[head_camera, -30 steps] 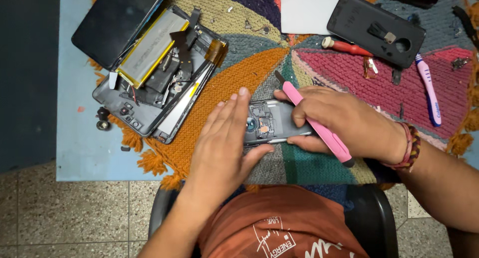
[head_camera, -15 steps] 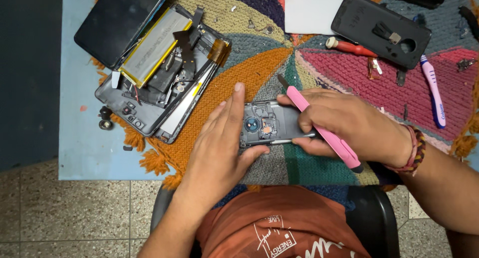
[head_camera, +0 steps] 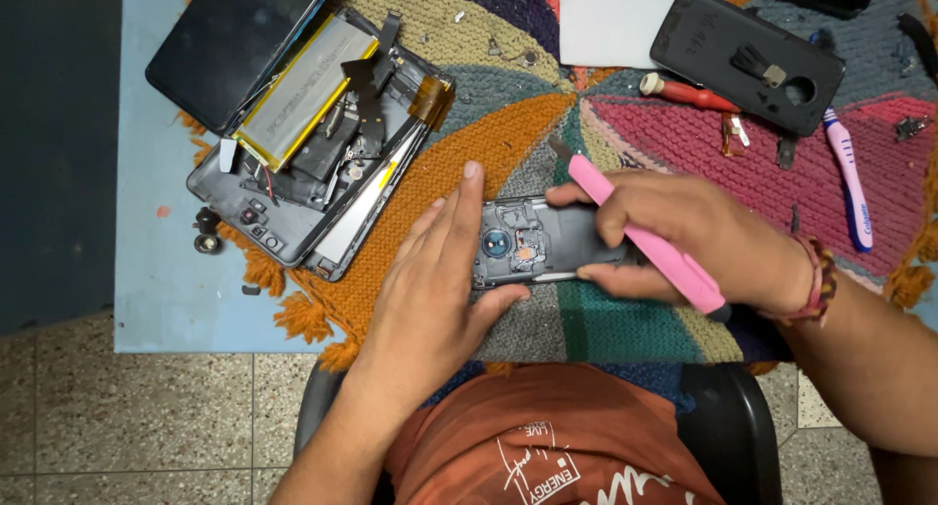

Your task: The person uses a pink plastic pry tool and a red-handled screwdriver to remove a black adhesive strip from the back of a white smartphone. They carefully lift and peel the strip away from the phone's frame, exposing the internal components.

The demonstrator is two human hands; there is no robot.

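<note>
Nearest me, left hand (head_camera: 430, 300) lies flat and open, fingers straight, thumb hooked under the near edge of the opened phone body (head_camera: 532, 243), which sits on the woven mat (head_camera: 469, 144) at centre. Right hand (head_camera: 699, 236) grips the phone's far end and also holds a pink tool (head_camera: 645, 236) slantwise across it. My judgement: keep the left palm bracing the frame so it cannot slide, and work the tool tip shallow. Farther out on the desk (head_camera: 166, 271): dismantled tablet (head_camera: 313, 134), black back cover (head_camera: 747, 61), red screwdriver (head_camera: 689, 93), toothbrush (head_camera: 848, 178).
</note>
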